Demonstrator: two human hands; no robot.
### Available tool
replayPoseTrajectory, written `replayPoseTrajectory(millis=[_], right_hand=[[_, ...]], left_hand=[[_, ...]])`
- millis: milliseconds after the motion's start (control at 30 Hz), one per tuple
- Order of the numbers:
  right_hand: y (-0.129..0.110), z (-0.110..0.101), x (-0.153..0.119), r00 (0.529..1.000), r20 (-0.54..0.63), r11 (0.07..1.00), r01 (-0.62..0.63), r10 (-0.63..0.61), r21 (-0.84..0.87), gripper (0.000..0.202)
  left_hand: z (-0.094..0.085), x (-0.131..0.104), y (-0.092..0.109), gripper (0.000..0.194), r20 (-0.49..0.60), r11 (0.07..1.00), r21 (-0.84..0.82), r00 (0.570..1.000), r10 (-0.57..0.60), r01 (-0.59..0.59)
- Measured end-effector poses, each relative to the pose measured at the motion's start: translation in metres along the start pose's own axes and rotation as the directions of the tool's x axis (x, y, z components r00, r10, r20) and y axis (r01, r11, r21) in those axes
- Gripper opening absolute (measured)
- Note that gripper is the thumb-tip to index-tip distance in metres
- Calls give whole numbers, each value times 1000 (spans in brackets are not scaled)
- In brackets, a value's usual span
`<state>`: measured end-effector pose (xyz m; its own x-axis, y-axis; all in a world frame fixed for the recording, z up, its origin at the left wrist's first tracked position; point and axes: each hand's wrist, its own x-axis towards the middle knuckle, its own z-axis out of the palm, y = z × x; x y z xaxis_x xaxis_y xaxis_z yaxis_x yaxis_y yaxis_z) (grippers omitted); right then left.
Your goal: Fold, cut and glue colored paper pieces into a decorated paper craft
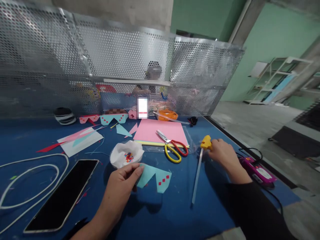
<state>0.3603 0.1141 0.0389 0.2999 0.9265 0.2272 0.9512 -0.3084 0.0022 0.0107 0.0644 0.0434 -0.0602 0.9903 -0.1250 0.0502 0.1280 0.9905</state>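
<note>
Between the thumb and fingers of my left hand [126, 178] is a light blue paper cutout [160, 178], pinched at its left end above the table. Its zigzag lower edge hangs down, and small red squares sit on its right part. My right hand [222, 155] is closed round a yellow glue gun [206, 142] near the table's right side. A long clear glue stick [197, 178] sticks out of the gun toward me. Just beyond my left hand stands a white paper-lined bowl [116, 155] with small coloured bits [128, 157] in it.
Red-and-yellow scissors [172, 148] lie partly on pink paper sheets [160, 128]. A black phone [62, 196] and white cable [58, 170] are on the left, a purple power strip [261, 171] on the right. Decorated cutouts [113, 119] stand near the perforated metal screen [120, 50].
</note>
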Motion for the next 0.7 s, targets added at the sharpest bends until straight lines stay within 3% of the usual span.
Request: replayPoseTrajectory(millis=[133, 267, 400, 500, 567, 700], right_hand=[[4, -9, -8, 994, -104, 970, -7, 33, 243, 15], [-8, -17, -18, 991, -131, 809, 70, 9, 583, 28], [-52, -18, -44, 991, -89, 555, 128, -97, 822, 42], [-91, -21, -73, 969, -6, 335, 91, -248, 938, 31], [-112, -24, -89, 954, -20, 220, 89, -301, 971, 27], [-135, -26, -100, 911, 71, 222, 23, -407, 975, 19]], left_hand=[[2, 2, 1, 37, -35, 1000, 3, 999, 18, -18], [1, 3, 4, 37, 6, 1000, 4, 1000, -15, 15], [0, 2, 5, 33, 14, 1000, -9, 1000, -15, 15], [0, 4, 2, 31, 26, 999, -27, 999, -30, 30], [1, 6, -1, 31, 47, 999, -32, 998, -39, 40], [3, 5, -4, 27, 96, 998, -30, 994, -49, 52]])
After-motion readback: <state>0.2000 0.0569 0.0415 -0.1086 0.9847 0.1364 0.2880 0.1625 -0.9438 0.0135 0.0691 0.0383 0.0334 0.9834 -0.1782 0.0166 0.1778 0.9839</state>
